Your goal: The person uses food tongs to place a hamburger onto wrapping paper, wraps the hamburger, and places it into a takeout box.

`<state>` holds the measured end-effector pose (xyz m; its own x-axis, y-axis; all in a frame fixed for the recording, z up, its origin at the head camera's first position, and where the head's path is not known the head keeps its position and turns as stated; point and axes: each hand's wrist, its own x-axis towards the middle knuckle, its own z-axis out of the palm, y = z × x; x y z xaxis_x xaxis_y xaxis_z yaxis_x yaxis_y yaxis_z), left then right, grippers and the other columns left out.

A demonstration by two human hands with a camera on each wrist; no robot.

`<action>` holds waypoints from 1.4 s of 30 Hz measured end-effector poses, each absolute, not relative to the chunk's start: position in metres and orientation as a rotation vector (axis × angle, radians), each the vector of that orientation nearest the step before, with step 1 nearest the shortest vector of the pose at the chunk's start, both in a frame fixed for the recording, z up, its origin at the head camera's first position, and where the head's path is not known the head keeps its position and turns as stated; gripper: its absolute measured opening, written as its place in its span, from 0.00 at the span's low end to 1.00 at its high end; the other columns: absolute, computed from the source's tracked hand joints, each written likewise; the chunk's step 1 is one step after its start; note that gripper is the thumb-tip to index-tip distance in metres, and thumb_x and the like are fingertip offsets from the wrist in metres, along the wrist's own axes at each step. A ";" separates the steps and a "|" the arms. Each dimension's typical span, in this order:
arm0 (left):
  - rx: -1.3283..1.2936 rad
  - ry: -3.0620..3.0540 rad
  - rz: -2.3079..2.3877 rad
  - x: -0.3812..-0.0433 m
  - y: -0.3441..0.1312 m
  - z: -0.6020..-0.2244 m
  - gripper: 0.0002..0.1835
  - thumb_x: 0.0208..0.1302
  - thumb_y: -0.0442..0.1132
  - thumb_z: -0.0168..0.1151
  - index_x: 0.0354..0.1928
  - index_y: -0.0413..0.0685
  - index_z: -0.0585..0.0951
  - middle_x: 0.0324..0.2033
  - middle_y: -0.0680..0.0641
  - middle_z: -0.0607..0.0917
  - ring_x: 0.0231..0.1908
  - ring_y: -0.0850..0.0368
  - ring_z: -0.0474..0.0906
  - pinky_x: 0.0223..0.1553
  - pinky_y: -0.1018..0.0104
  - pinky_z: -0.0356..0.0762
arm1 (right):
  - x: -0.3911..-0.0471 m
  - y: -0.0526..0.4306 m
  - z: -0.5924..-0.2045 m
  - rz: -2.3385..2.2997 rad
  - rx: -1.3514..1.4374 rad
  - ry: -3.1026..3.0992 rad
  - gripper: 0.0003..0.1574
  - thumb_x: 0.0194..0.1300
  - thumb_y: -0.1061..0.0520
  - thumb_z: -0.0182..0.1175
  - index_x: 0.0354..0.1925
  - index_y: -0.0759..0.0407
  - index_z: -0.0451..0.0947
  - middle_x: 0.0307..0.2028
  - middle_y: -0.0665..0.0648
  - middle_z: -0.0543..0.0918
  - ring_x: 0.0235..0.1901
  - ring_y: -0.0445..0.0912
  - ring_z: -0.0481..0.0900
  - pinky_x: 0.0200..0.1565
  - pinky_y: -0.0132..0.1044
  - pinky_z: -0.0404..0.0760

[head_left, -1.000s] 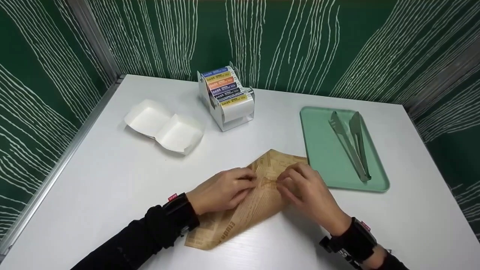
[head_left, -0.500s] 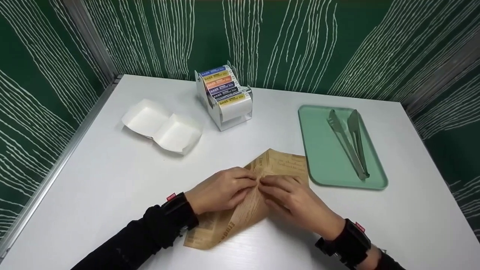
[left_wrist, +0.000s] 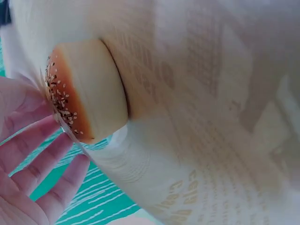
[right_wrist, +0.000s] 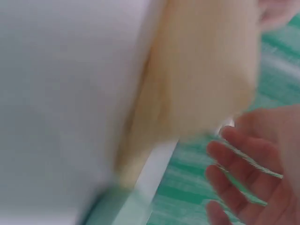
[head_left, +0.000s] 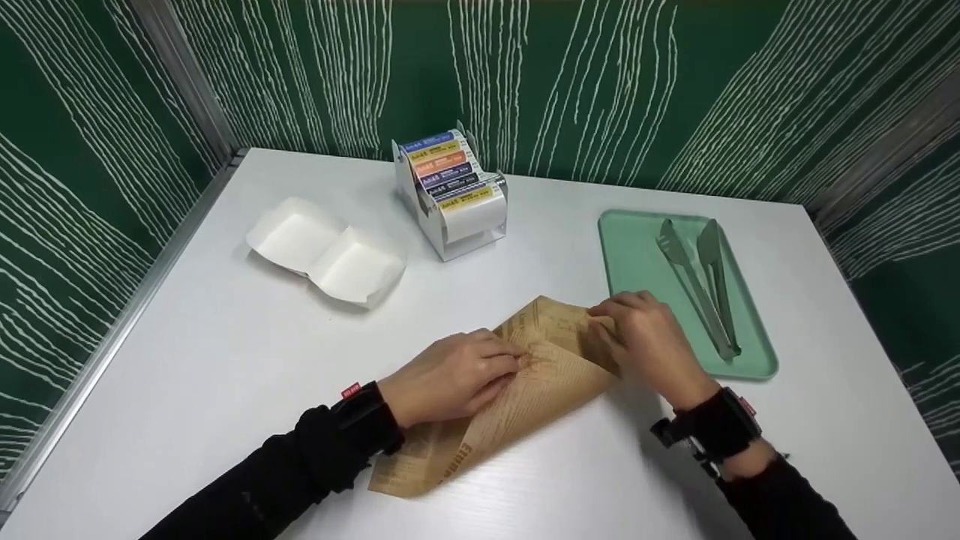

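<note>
A sheet of brown printed wrapping paper (head_left: 536, 397) lies on the table with its near side folded over. Inside the fold, the left wrist view shows a sesame bun (left_wrist: 89, 89); the head view hides it under paper. My left hand (head_left: 454, 375) presses the fold down at the bun, its fingers (left_wrist: 35, 176) fairly straight along the paper's edge. At the sheet's far right edge, my right hand (head_left: 652, 337) pinches the paper between thumb and fingertips. That stretch of paper (right_wrist: 201, 70) is blurred in the right wrist view.
A green tray (head_left: 634, 277) with metal tongs (head_left: 701, 292) stands at the right, close to my right hand. At the back is a label dispenser (head_left: 457, 195) with several coloured rolls. An opened white carton (head_left: 326, 251) sits at the left. Green walls enclose the table.
My right hand first moved left to the fold beside my left hand, then right and away to the paper's far right edge. My left hand has stayed at the fold.
</note>
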<state>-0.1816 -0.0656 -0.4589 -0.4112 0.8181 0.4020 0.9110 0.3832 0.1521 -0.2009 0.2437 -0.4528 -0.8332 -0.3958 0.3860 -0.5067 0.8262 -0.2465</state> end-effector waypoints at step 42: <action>-1.467 -2.446 -0.251 -0.173 -0.060 -0.456 0.14 0.82 0.45 0.57 0.60 0.54 0.86 0.70 0.50 0.83 0.74 0.52 0.76 0.76 0.50 0.73 | -0.239 0.249 -0.458 1.087 0.213 -3.065 0.34 0.73 0.59 0.68 0.68 0.66 0.64 0.47 0.69 0.84 0.45 0.58 0.84 0.45 0.47 0.82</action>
